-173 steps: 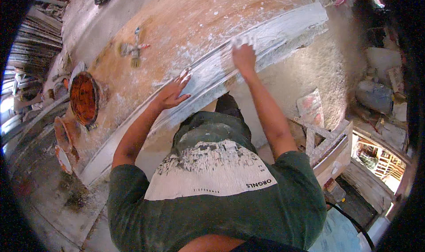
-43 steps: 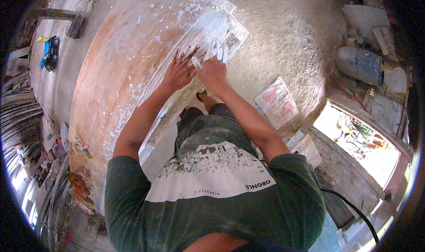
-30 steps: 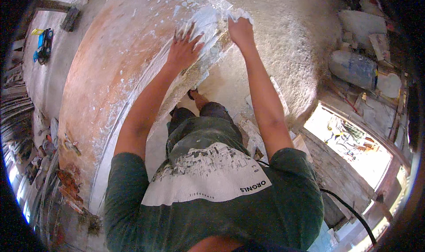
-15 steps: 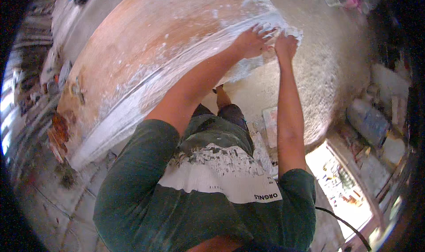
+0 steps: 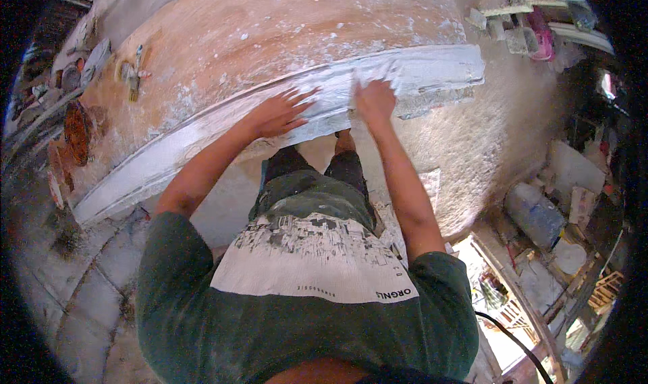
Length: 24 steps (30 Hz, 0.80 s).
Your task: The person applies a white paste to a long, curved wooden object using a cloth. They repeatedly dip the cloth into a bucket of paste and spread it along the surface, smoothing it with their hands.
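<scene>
A long white plaster-like moulding [image 5: 432,65] with lengthwise ridges lies along the near edge of a brown, white-spattered worktable [image 5: 270,30]. Its surface looks wet and smooth in places. Over its middle, my left hand [image 5: 280,114] rests with spread fingers, touching the near side of the strip. To the right of it, my right hand [image 5: 376,100] reaches onto the strip with fingers stretched forward, slightly smeared by motion. I see nothing held in either hand. Rough, ragged white material [image 5: 432,104] hangs along the near edge by the right end.
A brush [image 5: 134,87] lies at the table's left side, near a rusty-brown round object [image 5: 76,133]. A blue-grey drum [image 5: 534,215] stands on the right amid clutter. A pink container [image 5: 542,36] sits at the far right, and a bright doorway [image 5: 482,276] opens lower right.
Both hands have moved left from the strip's right end, where they were close together, and are now further apart. The view has shifted, showing more of the right end.
</scene>
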{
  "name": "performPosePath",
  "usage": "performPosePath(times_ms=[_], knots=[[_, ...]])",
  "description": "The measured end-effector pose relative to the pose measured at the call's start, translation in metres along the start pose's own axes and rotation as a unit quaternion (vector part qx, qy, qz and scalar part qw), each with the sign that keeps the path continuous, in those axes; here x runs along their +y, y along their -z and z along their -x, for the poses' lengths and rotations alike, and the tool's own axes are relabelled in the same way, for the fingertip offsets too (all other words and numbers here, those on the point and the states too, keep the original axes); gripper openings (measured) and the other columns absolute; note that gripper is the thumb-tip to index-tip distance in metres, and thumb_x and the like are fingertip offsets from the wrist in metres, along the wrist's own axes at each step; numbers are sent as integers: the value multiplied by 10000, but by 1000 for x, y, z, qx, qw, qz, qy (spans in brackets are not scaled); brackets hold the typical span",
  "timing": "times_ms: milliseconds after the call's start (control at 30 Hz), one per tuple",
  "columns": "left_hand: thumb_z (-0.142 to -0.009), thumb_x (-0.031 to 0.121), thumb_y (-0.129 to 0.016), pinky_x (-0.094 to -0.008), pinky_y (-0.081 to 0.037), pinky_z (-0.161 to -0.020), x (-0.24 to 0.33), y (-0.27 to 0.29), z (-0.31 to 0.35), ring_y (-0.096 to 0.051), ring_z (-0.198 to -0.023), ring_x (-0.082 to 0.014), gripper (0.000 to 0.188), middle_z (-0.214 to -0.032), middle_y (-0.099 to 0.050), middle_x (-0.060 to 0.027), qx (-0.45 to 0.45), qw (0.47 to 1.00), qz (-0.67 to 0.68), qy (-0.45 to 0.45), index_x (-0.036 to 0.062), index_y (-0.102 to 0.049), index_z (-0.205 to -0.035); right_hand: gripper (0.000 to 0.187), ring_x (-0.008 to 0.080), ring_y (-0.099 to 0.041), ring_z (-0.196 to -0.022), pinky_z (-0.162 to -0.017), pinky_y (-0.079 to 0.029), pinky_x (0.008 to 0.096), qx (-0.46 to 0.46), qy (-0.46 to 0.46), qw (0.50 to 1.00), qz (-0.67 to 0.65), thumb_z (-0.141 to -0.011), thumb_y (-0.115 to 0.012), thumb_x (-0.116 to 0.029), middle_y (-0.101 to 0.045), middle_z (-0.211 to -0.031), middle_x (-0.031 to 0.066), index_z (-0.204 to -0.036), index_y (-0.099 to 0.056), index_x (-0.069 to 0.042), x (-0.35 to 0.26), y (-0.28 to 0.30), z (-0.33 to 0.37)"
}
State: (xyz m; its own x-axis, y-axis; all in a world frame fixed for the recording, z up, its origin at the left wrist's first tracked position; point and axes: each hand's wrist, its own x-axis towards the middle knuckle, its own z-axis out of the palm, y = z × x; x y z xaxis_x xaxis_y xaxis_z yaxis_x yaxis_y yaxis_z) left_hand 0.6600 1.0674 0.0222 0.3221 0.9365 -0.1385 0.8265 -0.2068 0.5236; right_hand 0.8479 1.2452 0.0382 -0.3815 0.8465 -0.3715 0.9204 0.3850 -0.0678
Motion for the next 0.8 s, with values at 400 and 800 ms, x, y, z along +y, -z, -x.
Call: performPosePath(times_ms=[400,800], knots=[[-936,386,-429,-445,-226,-1123,-41,15,199,-227,-1367,-389,584,-1533,-162,-108,-45,984,-55,163,64,-320,-1411,519,401,-593,-951,-835,-460,510,-114,258,954,-104,-842,-542,-433,-591,-1013,281,-961,-640,63,-190,-42,128],[-916,466,-444,-464,-246,-1109,-51,10,67,-260,-1345,-412,647,-1520,-157,-171,-62,998,0,24,46,-337,-1397,521,430,-582,-969,-819,-483,497,-35,112,983,-143,-861,-527,-430,-574,-1036,289,-951,-641,70,-126,-14,55]])
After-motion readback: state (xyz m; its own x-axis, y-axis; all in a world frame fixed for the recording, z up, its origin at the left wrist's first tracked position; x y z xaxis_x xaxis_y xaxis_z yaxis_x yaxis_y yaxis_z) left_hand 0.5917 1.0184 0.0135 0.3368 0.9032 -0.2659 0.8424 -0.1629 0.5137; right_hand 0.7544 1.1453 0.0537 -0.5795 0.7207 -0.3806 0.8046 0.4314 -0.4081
